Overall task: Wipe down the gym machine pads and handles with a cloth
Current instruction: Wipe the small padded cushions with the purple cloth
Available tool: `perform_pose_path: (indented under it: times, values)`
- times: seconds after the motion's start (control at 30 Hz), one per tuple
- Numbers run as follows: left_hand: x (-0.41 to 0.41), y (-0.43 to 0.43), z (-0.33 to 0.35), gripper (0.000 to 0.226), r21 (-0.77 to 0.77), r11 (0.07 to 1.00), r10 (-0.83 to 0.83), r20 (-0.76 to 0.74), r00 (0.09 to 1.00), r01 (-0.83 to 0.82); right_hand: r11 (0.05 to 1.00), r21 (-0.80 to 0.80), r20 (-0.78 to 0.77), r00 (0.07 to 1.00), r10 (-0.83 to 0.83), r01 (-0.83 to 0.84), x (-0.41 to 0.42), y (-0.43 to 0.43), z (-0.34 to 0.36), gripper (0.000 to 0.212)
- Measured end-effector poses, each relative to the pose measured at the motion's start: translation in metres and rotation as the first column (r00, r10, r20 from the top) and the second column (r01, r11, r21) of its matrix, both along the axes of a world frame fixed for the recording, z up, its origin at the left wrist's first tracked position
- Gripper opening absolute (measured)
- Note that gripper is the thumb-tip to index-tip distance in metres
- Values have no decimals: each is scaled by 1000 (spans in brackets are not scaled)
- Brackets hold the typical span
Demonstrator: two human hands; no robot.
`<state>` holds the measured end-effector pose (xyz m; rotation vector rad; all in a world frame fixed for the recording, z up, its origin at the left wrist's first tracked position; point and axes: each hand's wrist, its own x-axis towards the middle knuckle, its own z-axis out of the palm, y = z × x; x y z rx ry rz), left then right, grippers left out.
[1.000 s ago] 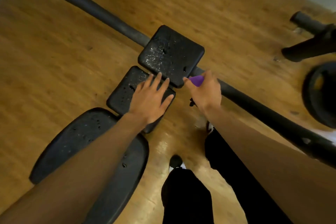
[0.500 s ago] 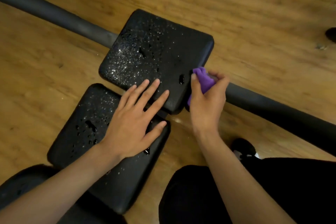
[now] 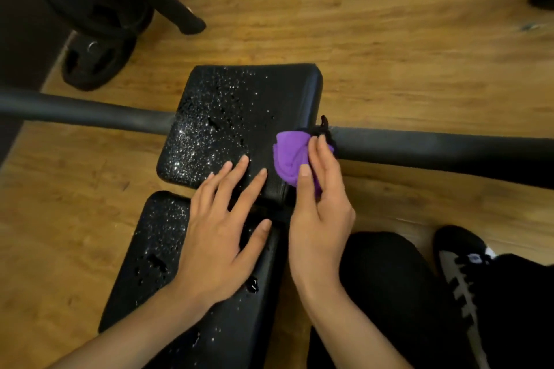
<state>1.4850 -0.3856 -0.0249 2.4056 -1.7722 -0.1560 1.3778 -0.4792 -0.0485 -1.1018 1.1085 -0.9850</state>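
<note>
**Purple cloth held at the right edge of the wet far pad**

Nearest, at the lower right, a black trouser leg (image 3: 386,278) is bent over the wooden floor (image 3: 419,54), with a black shoe (image 3: 461,260) with white stripes just to its right. Both bare forearms reach in from the near edge.

The near pad (image 3: 156,249), black and speckled with water droplets, runs from the lower left toward the middle. The left hand (image 3: 221,237) lies flat across its far end with the fingers straight and spread. Its grip is wide and holds nothing. The fingertips reach over the gap and touch the near edge of the far pad (image 3: 233,117).

Just to the right, the right hand (image 3: 317,219) has its grip closed on a bunched purple cloth (image 3: 289,159), with the thumb on the near side and the fingers laid over the right side. The cloth presses against the near right part of the far pad, close to where the pad meets the bar. A small dark scrap sticks up just beyond the cloth. What it is cannot be told.

The far pad is black and roughly square. Its left half glitters with many fine droplets, and its right half looks darker and smoother. A thick black bar (image 3: 434,150) runs left to right beneath it and comes out on both sides.

Farther off, at the upper left, black weight plates (image 3: 90,9) stand on the floor beside dark machine legs.
</note>
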Motion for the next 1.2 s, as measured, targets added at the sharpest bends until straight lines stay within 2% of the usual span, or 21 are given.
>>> perform_pose_path:
  times: [0.07,0.2,0.3,0.47,0.6,0.7,0.83,0.93,1.0,1.07,1.2]
  values:
    - [0,0,0,61,5,1000,0,-6,1000,0,999,-33,-85,996,31,-34,2,-6,-3,54]
    - [2,1,-3,60,-15,1000,6,-8,1000,-7,979,-63,-234,956,175,-194,15,-20,-7,58]
    - [2,2,-4,59,-26,1000,11,-21,1000,-12,965,-13,-187,948,257,-264,22,-33,-8,62]
    - [1,2,-3,59,-31,999,24,-39,999,-25,971,14,-155,958,239,-240,37,-75,-3,62]
    - [1,2,-3,59,-33,999,21,-38,999,-23,978,23,-134,969,209,-208,24,-21,1,66]
    - [2,2,-4,58,-43,999,16,-46,999,-18,963,94,-93,961,262,-253,13,4,1,67]
    - [0,1,-4,58,-56,998,20,-49,999,-23,956,-3,-137,947,291,-294,35,-72,-9,66]
    - [-2,1,-3,57,-69,997,20,-49,999,-23,963,-9,-108,958,266,-268,53,-127,-16,64]
    - [-2,0,-2,57,-59,998,22,-47,999,-25,975,-20,-80,972,220,-222,51,-113,-16,60]
    - [-2,0,-1,58,-46,999,20,-39,999,-22,983,4,-33,983,183,-183,37,-65,-17,58]
    - [-2,0,0,59,-33,999,19,-35,999,-20,957,136,-17,965,263,-258,4,16,-1,59]
